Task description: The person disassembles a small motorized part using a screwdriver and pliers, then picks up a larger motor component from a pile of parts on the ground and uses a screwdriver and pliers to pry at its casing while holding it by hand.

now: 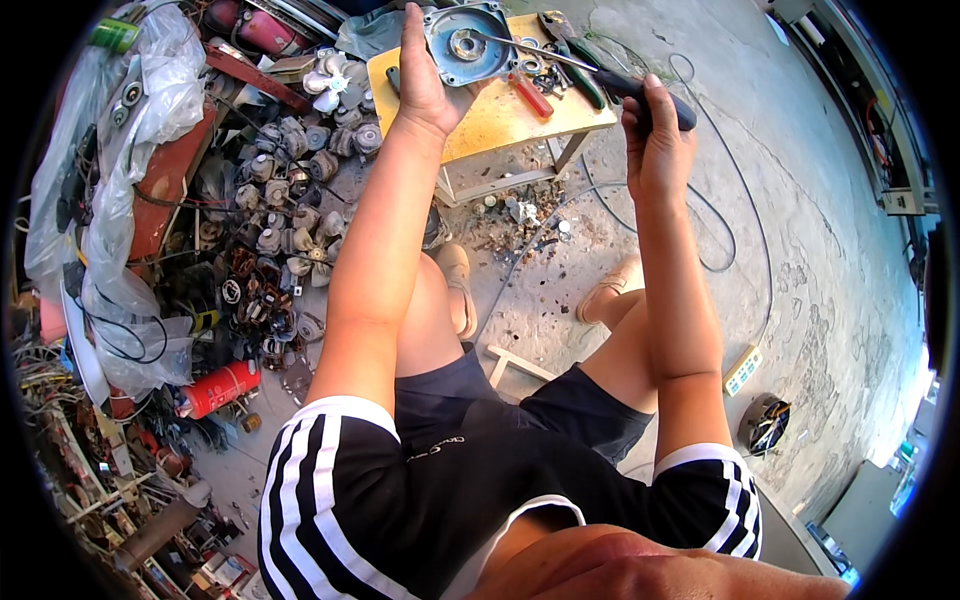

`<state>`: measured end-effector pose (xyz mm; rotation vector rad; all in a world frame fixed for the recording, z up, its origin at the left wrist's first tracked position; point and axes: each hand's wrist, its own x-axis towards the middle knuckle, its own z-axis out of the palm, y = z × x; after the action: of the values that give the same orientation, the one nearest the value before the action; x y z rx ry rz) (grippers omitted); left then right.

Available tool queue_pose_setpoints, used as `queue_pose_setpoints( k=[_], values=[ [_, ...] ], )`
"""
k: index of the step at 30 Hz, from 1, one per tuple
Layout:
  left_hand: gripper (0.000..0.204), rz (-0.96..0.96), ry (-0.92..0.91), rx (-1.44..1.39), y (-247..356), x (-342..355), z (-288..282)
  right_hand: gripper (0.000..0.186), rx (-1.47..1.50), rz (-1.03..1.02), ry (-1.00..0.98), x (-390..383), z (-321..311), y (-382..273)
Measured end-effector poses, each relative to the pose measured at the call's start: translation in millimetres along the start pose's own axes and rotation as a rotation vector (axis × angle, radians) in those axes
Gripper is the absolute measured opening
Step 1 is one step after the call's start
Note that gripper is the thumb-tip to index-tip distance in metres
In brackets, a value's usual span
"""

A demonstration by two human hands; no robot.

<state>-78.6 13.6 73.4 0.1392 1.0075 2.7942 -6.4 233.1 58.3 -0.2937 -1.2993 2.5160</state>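
Over the far end of a small yellow-topped table (487,137), my left hand (428,95) grips a blue-grey metal motor end cover (487,68) by its left and lower edge. The cover's hollow side, with a round seat in the middle, faces up toward me. My right hand (660,145) is closed around the black handle of a long screwdriver (555,57). Its shaft reaches left into the cover, the tip near the central seat. Just right of the cover, a red-handled tool (531,96) and green-handled pliers (586,88) lie on the table.
Many small motors (290,190) are heaped on the floor at left, beside plastic sheeting (170,80) and a red cylinder (220,388). Debris (525,215) litters the floor below the table. A cable (735,165) curves to a power strip (742,370) at right.
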Motion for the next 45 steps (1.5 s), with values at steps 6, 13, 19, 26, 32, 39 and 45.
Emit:
queue_pose_setpoints(
  k=[6, 13, 19, 26, 32, 39, 45],
  values=[
    [0.051, 0.027, -0.022, -0.015, -1, 1, -1, 0.020, 0.016, 0.041, 0.024, 3, -2, -2],
    [0.054, -0.003, 0.015, 0.018, -6, 0, 4, 0.026, 0.039, 0.062, 0.031, 9, -8, 2],
    [0.057, -0.076, 0.006, 0.053, -4, 1, 0, 0.026, -0.040, 0.045, -0.005, 5, -4, -5],
    [0.058, -0.062, -0.016, 0.042, 0, -2, 9, 0.027, -0.100, -0.100, -0.079, 7, -7, -12],
    [0.058, -0.117, -0.056, 0.059, -1, -1, 2, 0.027, -0.136, -0.054, -0.152, 5, -8, -16],
    [0.056, -0.093, -0.104, 0.091, 1, -1, 7, 0.029, -0.155, -0.103, -0.167, 6, -10, -22],
    [0.057, -0.092, -0.003, 0.296, 4, -2, 4, 0.028, -0.326, -0.176, -0.225, 0, -7, -28]
  ],
)
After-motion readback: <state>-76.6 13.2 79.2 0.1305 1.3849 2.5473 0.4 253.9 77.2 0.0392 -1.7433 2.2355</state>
